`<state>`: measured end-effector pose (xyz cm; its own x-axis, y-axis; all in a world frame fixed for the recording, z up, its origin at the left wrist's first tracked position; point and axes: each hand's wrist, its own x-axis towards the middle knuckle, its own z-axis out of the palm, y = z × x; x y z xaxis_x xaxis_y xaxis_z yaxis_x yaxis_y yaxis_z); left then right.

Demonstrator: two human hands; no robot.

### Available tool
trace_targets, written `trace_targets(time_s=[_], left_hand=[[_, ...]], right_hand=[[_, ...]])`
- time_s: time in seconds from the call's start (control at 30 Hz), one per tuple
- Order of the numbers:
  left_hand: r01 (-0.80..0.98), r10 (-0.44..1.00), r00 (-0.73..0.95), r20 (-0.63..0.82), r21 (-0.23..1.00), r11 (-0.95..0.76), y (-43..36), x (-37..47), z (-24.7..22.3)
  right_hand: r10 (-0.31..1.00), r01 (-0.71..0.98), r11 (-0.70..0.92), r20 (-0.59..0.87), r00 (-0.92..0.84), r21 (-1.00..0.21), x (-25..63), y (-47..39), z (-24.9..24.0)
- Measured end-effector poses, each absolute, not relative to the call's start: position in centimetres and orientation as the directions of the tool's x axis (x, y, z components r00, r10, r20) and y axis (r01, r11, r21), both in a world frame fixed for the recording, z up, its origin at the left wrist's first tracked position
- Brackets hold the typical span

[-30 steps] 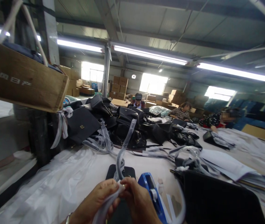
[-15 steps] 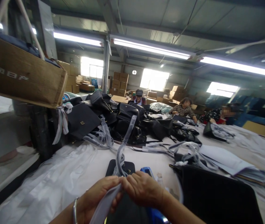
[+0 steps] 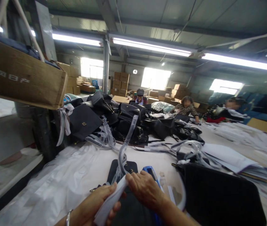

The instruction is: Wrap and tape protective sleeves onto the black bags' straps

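Observation:
My left hand (image 3: 97,201), with a silver bracelet at its wrist, is closed around a white wrapping strip (image 3: 111,201) that slants down to the left. My right hand (image 3: 147,190) pinches the upper end of that strip. Just beyond the fingers a strap in clear plastic (image 3: 122,153) rises and bends toward the back. Below both hands lies a black bag (image 3: 132,205), partly hidden by them. Beside my right hand is a blue object (image 3: 150,171), mostly covered by the hand and forearm.
Black bags (image 3: 128,114) are heaped across the table's far side. White wrapping sheets (image 3: 50,179) spread at left, and a large black panel (image 3: 220,191) lies at right. A brown bag (image 3: 22,75) hangs upper left. Several people (image 3: 187,108) sit beyond the heap.
My left hand has slid down and left along the white strip, apart from my right hand, exposing more of it. My right hand has shifted slightly right. A person at right has lifted a dark item.

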<state>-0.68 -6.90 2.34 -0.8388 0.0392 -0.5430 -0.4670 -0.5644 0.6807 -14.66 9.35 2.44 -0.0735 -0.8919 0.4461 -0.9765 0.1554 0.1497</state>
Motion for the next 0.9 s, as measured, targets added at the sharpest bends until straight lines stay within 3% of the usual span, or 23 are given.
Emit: trace_targets(time_s=[0.1, 0.17, 0.23, 0.33, 0.5, 0.67, 0.8, 0.9], left_hand=[[-0.421, 0.003, -0.860, -0.510, 0.706, -0.569, -7.0, -0.7, 1.9], [-0.378, -0.042, -0.877, -0.479, 0.739, -0.558, -7.0, -0.6, 1.7], [-0.353, -0.099, -0.877, -0.469, 0.771, -0.530, -7.0, -0.5, 1.6], [-0.331, -0.171, -0.872, -0.459, 0.810, -0.485, -6.8, -0.2, 1.6], [-0.253, -0.183, -0.901, -0.393, 0.819, -0.516, -6.9, 0.2, 0.9], [-0.169, -0.160, -0.935, -0.317, 0.793, -0.586, -7.0, 0.0, 0.5], [-0.115, -0.151, -0.960, -0.238, 0.820, -0.560, -6.6, 0.2, 1.8], [-0.154, -0.122, -0.962, -0.244, 0.854, -0.496, -6.6, 0.3, 2.3]], right_hand=[[-0.718, -0.858, 0.358, 0.478, -0.505, -0.369, -13.3, 9.6, 1.4], [-0.598, -0.575, 0.347, 0.297, -0.744, -0.741, -11.7, 9.5, 0.5], [-0.615, -0.208, 0.232, 0.022, -0.788, -0.950, -10.0, 8.8, -0.4], [-0.709, 0.132, 0.061, -0.136, -0.692, -0.989, -8.1, 7.0, -1.4], [-0.707, 0.210, -0.040, -0.121, -0.697, -0.977, -7.4, 4.7, -1.9], [-0.581, -0.034, 0.111, -0.037, -0.813, -0.993, -6.9, 4.2, -0.9], [-0.498, -0.333, 0.361, 0.122, -0.858, -0.871, -6.5, 4.2, -0.3], [-0.553, -0.477, 0.384, 0.217, -0.805, -0.791, -6.7, 4.7, -0.4]])
